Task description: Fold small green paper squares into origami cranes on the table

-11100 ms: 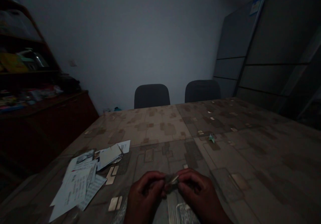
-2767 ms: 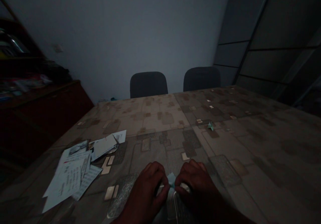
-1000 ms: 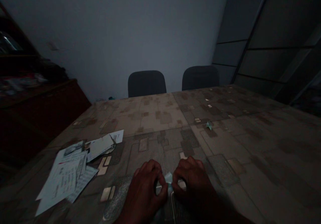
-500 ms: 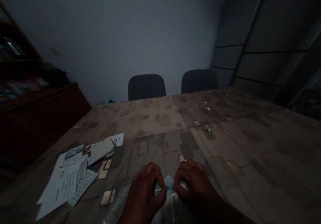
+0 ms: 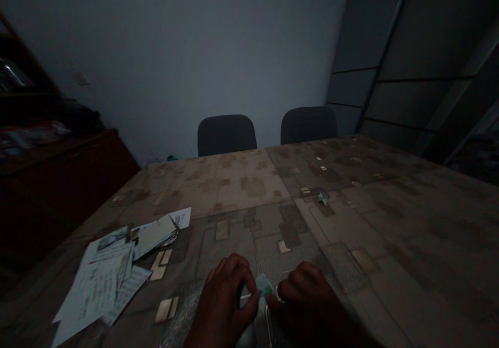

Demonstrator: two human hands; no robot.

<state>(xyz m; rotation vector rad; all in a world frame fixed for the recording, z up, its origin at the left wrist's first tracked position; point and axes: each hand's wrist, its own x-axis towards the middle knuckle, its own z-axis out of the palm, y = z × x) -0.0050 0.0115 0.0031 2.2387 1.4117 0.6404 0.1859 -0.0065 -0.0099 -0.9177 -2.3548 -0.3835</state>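
My left hand [image 5: 228, 298] pinches a small pale-blue and green paper piece [image 5: 264, 282] between thumb and forefinger, at the brown patterned tablecloth's [image 5: 255, 197] near side. My right hand [image 5: 306, 298] curls beside it; I cannot tell whether it grips.

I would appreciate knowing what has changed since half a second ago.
The right hand has drawn back slightly and to the right, its index finger coming off the small paper, where more green now shows. The left hand still pinches it; the paper pile and green folded piece stayed put.
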